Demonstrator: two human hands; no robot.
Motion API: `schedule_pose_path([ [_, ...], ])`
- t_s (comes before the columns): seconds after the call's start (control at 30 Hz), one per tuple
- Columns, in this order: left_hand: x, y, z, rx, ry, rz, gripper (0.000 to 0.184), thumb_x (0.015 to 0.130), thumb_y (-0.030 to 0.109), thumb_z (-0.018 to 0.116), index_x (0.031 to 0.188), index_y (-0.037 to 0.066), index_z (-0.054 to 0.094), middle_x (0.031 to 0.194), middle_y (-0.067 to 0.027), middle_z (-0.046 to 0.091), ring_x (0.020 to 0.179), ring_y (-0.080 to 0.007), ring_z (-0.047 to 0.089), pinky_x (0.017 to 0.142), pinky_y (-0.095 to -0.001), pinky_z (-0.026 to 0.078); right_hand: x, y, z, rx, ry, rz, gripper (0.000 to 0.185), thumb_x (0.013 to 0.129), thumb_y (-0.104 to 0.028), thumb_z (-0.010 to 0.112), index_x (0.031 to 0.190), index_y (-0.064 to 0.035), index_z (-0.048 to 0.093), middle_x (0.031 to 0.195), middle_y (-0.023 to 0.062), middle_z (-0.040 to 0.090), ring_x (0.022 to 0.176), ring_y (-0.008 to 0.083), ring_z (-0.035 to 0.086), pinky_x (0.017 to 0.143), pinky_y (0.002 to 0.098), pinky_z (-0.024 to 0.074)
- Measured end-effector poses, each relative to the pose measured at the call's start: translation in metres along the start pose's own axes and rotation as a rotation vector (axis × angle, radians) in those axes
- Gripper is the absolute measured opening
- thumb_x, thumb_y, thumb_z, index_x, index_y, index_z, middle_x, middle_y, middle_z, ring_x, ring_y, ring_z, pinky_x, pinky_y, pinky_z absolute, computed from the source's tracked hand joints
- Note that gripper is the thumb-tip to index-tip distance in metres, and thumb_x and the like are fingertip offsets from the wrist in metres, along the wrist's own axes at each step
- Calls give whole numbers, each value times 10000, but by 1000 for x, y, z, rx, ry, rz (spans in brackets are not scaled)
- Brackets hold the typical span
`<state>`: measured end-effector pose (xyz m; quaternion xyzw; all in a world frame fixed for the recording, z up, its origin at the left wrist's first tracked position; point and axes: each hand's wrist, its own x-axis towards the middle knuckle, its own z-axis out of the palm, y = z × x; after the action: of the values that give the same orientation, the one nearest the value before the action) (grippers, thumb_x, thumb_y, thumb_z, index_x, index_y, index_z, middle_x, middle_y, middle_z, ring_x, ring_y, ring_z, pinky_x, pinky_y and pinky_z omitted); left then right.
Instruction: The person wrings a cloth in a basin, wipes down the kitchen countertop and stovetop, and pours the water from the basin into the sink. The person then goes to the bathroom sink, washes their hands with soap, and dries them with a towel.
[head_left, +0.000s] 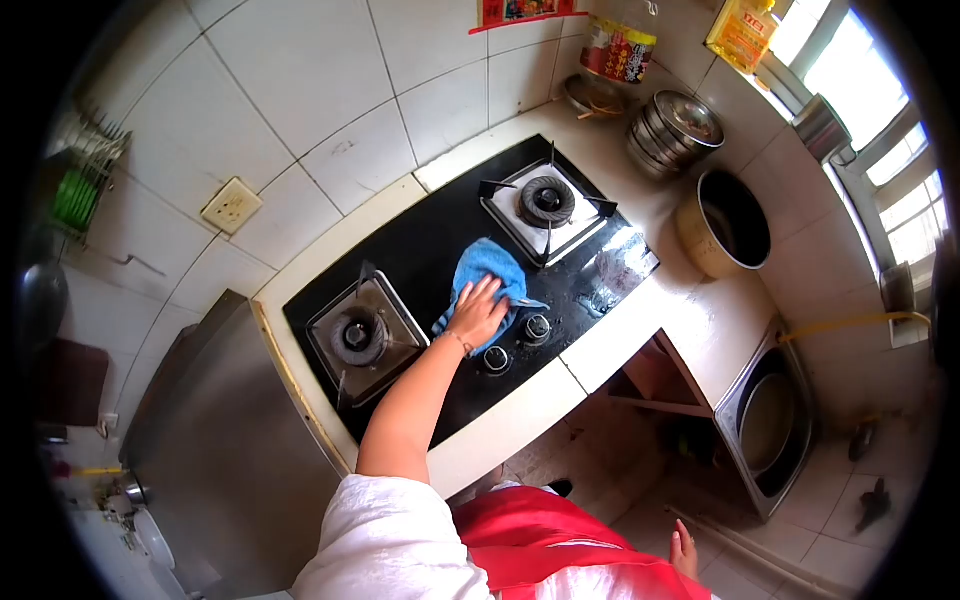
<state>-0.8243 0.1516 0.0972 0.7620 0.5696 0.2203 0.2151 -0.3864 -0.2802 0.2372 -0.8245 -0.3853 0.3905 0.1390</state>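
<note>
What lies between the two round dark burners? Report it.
In the head view, a crumpled blue cloth on the glossy black stovetop, the left hand on it.

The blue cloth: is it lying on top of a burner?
No, the blue cloth lies on the black stovetop between the two burners, under the left hand.

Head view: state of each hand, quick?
Left hand: open, laid over the blue cloth on the stove.
Right hand: only partly visible near the bottom edge; grip cannot be told.
</note>
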Motion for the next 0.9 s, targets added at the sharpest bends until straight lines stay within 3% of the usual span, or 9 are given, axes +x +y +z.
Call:
schedule_pose_path([
  [0.1, -49, 6, -5, 33, 28, -12, 475, 958, 373, 379, 1235, 18, 530, 1378, -96, 442, 1337, -245, 318, 1103, -448, 184, 1, 13, -15, -25, -17, -28, 389, 978, -236, 438, 1303, -26, 482, 1269, 166, 539, 1198, 267, 492, 1000, 325, 365],
  [0.2, -97, 23, 0, 72, 164, -191, 494, 957, 371, 375, 1216, -16, 541, 1407, -86, 407, 1350, -248, 291, 1109, -435, 179, 10, 38, -25, -101, -21, -135, 388, 974, -242, 449, 1297, -30, 490, 1247, 167, 555, 1147, 278, 523, 963, 328, 391],
  [0.3, -157, 45, -7, 120, 125, -308, 518, 966, 372, 356, 1321, 7, 449, 1466, -77, 323, 1381, -245, 233, 1121, -424, 151, 15, 33, -37, -122, -44, -174, 394, 972, -243, 456, 1298, -25, 488, 1233, 172, 561, 1133, 283, 533, 958, 325, 394],
  [0.4, -227, 61, -17, 207, 151, -425, 521, 952, 369, 370, 1312, 2, 460, 1479, -94, 292, 1389, -262, 204, 1123, -440, 127, 22, 50, -48, -89, -67, -221, 397, 968, -231, 467, 1301, -17, 484, 1228, 173, 563, 1129, 255, 536, 947, 311, 400],
  [0.6, -318, 90, -7, 318, 211, -889, 528, 925, 362, 398, 1293, -8, 481, 1507, -126, 228, 1405, -297, 148, 1127, -471, 79, 21, 86, -75, -38, -52, -244, 396, 962, -212, 477, 1310, -24, 479, 1241, 158, 558, 1136, 223, 529, 959, 299, 393],
  [0.7, -310, 71, 36, 453, 400, -742, 529, 912, 370, 423, 1233, -39, 523, 1484, -155, 267, 1397, -325, 160, 1125, -485, 80, 10, 102, -87, -17, -43, -174, 395, 962, -215, 480, 1313, -33, 480, 1250, 147, 556, 1147, 222, 525, 968, 299, 387],
  [0.8, -258, 74, 47, 462, 246, -468, 539, 902, 384, 447, 1197, -57, 541, 1398, -184, 389, 1342, -348, 268, 1116, -495, 133, 9, 116, -95, -11, -65, -67, 396, 960, -215, 487, 1315, -39, 480, 1255, 136, 556, 1153, 216, 523, 966, 297, 389],
  [0.9, -190, 97, 59, 427, 84, -215, 534, 902, 384, 455, 1201, -51, 537, 1382, -177, 407, 1327, -336, 295, 1115, -475, 159, 20, 119, -101, -40, -60, -38, 401, 958, -217, 494, 1318, -40, 477, 1254, 133, 558, 1142, 209, 528, 955, 295, 399],
])
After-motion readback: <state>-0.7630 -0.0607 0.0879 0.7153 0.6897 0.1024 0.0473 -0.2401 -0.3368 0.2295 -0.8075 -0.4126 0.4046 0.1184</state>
